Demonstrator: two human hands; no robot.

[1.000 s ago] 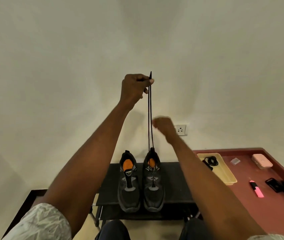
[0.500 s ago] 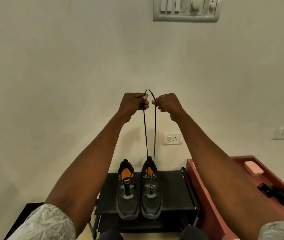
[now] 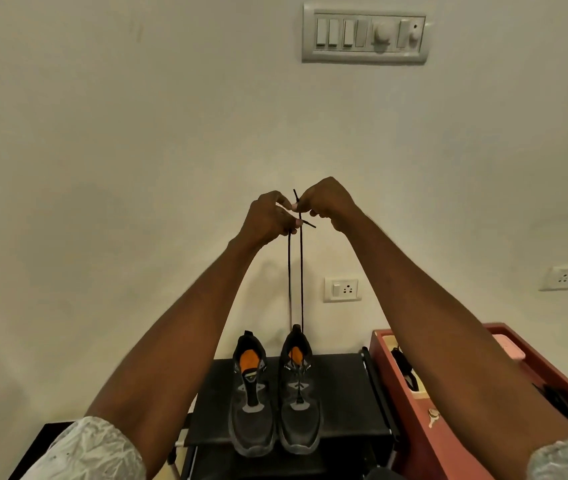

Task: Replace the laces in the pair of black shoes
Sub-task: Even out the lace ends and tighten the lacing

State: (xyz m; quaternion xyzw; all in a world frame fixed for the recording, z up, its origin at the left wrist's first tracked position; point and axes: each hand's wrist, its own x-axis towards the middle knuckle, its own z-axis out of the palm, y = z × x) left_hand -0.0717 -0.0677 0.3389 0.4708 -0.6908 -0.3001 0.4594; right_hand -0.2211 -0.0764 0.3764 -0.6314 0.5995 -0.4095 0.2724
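Note:
Two black shoes with orange insoles stand side by side on a black rack (image 3: 338,393). The left shoe (image 3: 251,407) shows no lace. From the right shoe (image 3: 299,400) a black lace (image 3: 301,271) rises in two taut strands to my raised hands. My left hand (image 3: 270,220) pinches one strand near its tip, which sticks out to the right. Close beside it, my right hand (image 3: 327,202) pinches the other strand, whose tip points upward. The two hands nearly touch, high above the shoes.
A red table (image 3: 414,427) stands right of the rack, carrying a cream tray (image 3: 414,386) with a dark lace, a pink case (image 3: 509,348) and dark items. A wall socket (image 3: 342,289) sits behind the lace; a switch panel (image 3: 364,34) is higher up.
My right hand rose and took one lace end from the left hand, which had held both. Both hands now sit close together. My view tilted upward, bringing the switch panel into view.

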